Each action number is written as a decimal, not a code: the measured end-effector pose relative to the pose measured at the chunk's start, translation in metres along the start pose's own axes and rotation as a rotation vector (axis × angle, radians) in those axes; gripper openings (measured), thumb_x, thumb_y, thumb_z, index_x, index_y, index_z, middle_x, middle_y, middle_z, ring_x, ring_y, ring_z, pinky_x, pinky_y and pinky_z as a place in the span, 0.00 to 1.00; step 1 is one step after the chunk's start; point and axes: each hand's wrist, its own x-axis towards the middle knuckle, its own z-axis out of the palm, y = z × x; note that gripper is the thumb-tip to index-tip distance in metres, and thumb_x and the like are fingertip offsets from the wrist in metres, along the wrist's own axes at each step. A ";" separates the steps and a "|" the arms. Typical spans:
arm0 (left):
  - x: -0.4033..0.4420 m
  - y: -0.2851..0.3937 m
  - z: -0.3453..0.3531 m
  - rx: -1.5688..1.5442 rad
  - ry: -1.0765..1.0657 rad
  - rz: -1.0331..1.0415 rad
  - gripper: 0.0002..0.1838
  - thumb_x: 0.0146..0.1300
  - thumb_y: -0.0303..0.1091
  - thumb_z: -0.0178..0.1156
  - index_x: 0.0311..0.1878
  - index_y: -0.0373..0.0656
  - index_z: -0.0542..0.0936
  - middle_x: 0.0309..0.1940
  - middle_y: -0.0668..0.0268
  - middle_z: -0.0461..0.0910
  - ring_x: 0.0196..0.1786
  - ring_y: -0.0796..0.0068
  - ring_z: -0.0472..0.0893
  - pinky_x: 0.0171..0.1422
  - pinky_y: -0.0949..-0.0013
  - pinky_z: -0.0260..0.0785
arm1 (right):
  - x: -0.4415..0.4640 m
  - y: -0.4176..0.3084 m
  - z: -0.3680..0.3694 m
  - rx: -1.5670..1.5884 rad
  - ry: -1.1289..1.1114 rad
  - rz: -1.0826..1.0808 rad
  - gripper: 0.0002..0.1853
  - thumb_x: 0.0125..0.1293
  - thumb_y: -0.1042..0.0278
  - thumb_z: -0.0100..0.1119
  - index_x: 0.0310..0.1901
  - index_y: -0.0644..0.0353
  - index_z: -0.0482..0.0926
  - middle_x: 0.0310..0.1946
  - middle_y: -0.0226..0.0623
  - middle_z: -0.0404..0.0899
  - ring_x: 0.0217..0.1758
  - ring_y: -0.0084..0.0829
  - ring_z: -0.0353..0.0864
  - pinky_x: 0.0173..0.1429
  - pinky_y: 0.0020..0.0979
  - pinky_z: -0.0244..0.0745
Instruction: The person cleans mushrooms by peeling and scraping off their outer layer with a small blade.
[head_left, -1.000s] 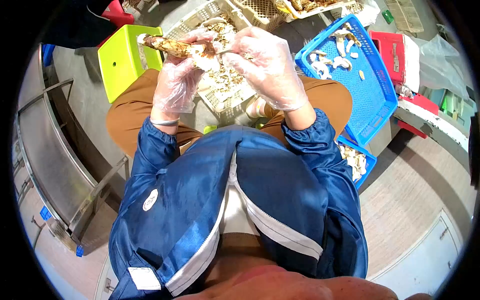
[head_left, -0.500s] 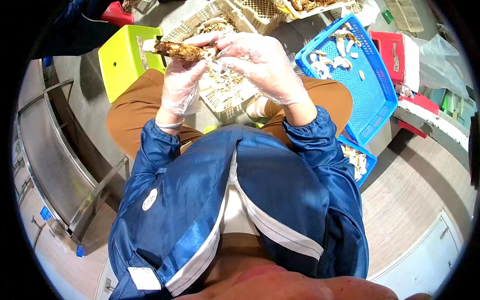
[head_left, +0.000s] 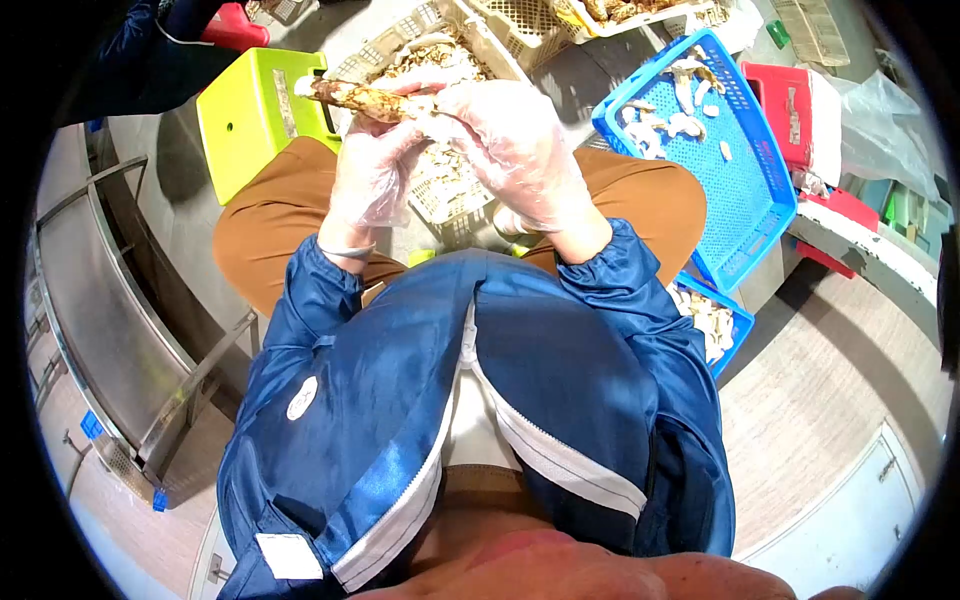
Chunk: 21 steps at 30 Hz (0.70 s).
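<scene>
A long mushroom (head_left: 358, 97), brown and crusted with a white tip, lies nearly level across my hands, the tip pointing left. My left hand (head_left: 372, 172), in a clear plastic glove, is closed round its middle from below. At the right end, the gloved fingers of my right hand (head_left: 520, 145) pinch the mushroom; whether a small tool is between them is hidden. Below both hands, between my knees, a cream plastic basket (head_left: 505, 62) holds brown and whitish scraps. Pale mushroom pieces (head_left: 685, 125) lie in the blue basket (head_left: 735, 200) to the right.
A lime-green stool (head_left: 250, 120) stands at the left. At the right are a red stool (head_left: 780, 105) and a second blue basket (head_left: 738, 325) of pale pieces. More brown mushrooms (head_left: 620, 10) fill a crate at the top. A metal frame (head_left: 120, 300) borders the left; another person's dark sleeve (head_left: 130, 70) shows top left.
My right hand has turned and shifted slightly left and down along the mushroom. My left hand has moved a little right and down. The mushroom stays in my hands, its white tip slightly further right.
</scene>
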 end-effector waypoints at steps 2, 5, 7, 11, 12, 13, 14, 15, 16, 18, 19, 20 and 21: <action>0.000 -0.001 0.003 -0.025 0.026 -0.022 0.23 0.73 0.18 0.64 0.69 0.38 0.77 0.67 0.53 0.82 0.66 0.61 0.85 0.71 0.60 0.82 | -0.001 -0.003 -0.001 0.025 0.011 0.035 0.06 0.68 0.73 0.72 0.45 0.63 0.88 0.40 0.46 0.91 0.43 0.48 0.91 0.51 0.40 0.85; 0.000 0.006 -0.003 -0.076 0.052 -0.107 0.23 0.73 0.18 0.64 0.69 0.39 0.77 0.66 0.52 0.83 0.65 0.58 0.86 0.69 0.61 0.83 | -0.001 -0.002 -0.001 0.319 0.073 0.432 0.07 0.70 0.69 0.71 0.44 0.64 0.90 0.37 0.41 0.92 0.37 0.36 0.91 0.44 0.34 0.83; -0.003 0.014 0.002 -0.158 0.023 -0.149 0.23 0.74 0.19 0.63 0.70 0.40 0.76 0.66 0.50 0.82 0.66 0.56 0.85 0.70 0.60 0.83 | 0.002 0.003 -0.003 0.518 0.176 0.579 0.09 0.71 0.68 0.70 0.46 0.64 0.91 0.36 0.41 0.93 0.38 0.28 0.92 0.43 0.30 0.82; -0.003 0.013 -0.006 -0.356 0.002 -0.154 0.23 0.75 0.20 0.64 0.71 0.40 0.75 0.68 0.49 0.80 0.69 0.59 0.83 0.72 0.60 0.82 | 0.008 0.006 -0.023 0.147 0.035 0.188 0.07 0.67 0.71 0.70 0.43 0.65 0.90 0.44 0.47 0.92 0.43 0.43 0.92 0.49 0.38 0.85; -0.003 0.013 -0.008 -0.351 -0.027 -0.157 0.23 0.75 0.20 0.64 0.71 0.40 0.75 0.66 0.50 0.81 0.67 0.61 0.84 0.71 0.61 0.83 | 0.012 0.000 -0.023 0.194 0.017 0.155 0.07 0.66 0.72 0.70 0.43 0.66 0.89 0.45 0.47 0.92 0.44 0.44 0.92 0.50 0.39 0.86; -0.002 0.012 -0.010 -0.345 -0.059 -0.155 0.23 0.75 0.20 0.63 0.71 0.39 0.75 0.64 0.51 0.82 0.65 0.63 0.85 0.70 0.61 0.83 | 0.014 -0.004 -0.023 0.241 -0.001 0.115 0.08 0.66 0.72 0.70 0.42 0.66 0.89 0.47 0.47 0.92 0.45 0.46 0.92 0.51 0.40 0.86; -0.001 0.012 -0.010 -0.338 -0.089 -0.151 0.24 0.75 0.20 0.63 0.71 0.39 0.74 0.63 0.52 0.83 0.64 0.65 0.85 0.69 0.62 0.83 | 0.014 -0.007 -0.023 0.279 -0.024 0.158 0.07 0.66 0.72 0.70 0.42 0.66 0.89 0.48 0.46 0.92 0.46 0.45 0.92 0.51 0.39 0.86; -0.001 0.013 -0.010 -0.296 -0.076 -0.159 0.23 0.75 0.20 0.63 0.71 0.38 0.75 0.62 0.54 0.83 0.62 0.66 0.86 0.68 0.63 0.83 | 0.014 -0.009 -0.022 0.320 -0.048 0.202 0.07 0.66 0.73 0.69 0.42 0.66 0.89 0.48 0.45 0.92 0.46 0.45 0.92 0.51 0.39 0.86; -0.001 0.015 -0.008 -0.252 -0.062 -0.168 0.23 0.75 0.20 0.63 0.71 0.38 0.75 0.60 0.56 0.84 0.61 0.66 0.87 0.67 0.64 0.83 | 0.013 -0.010 -0.020 0.363 -0.071 0.246 0.07 0.66 0.73 0.69 0.43 0.67 0.88 0.49 0.45 0.92 0.47 0.45 0.92 0.51 0.39 0.86; -0.003 0.017 -0.005 -0.168 -0.032 -0.187 0.23 0.75 0.20 0.63 0.71 0.37 0.75 0.58 0.59 0.86 0.58 0.68 0.88 0.65 0.66 0.83 | 0.014 -0.009 -0.024 0.376 -0.123 0.227 0.07 0.67 0.73 0.68 0.43 0.67 0.88 0.50 0.43 0.93 0.47 0.43 0.93 0.52 0.37 0.87; -0.001 0.011 -0.006 -0.071 0.022 -0.139 0.22 0.74 0.20 0.63 0.70 0.36 0.76 0.60 0.59 0.85 0.59 0.68 0.88 0.66 0.65 0.82 | 0.015 -0.008 -0.028 0.380 -0.148 0.217 0.07 0.68 0.74 0.68 0.44 0.67 0.88 0.50 0.42 0.93 0.47 0.42 0.93 0.52 0.36 0.87; -0.002 0.011 -0.004 -0.042 0.014 -0.134 0.22 0.74 0.21 0.63 0.70 0.36 0.77 0.60 0.59 0.85 0.59 0.68 0.87 0.66 0.65 0.82 | 0.015 -0.008 -0.030 0.382 -0.173 0.207 0.07 0.68 0.74 0.67 0.44 0.67 0.88 0.51 0.41 0.93 0.47 0.40 0.93 0.53 0.35 0.87; -0.003 0.012 -0.001 -0.012 0.005 -0.129 0.23 0.74 0.21 0.64 0.70 0.35 0.77 0.61 0.59 0.85 0.59 0.68 0.87 0.67 0.65 0.82 | 0.013 -0.010 -0.029 0.449 -0.152 0.266 0.09 0.69 0.75 0.67 0.49 0.65 0.89 0.51 0.40 0.94 0.46 0.37 0.94 0.53 0.32 0.87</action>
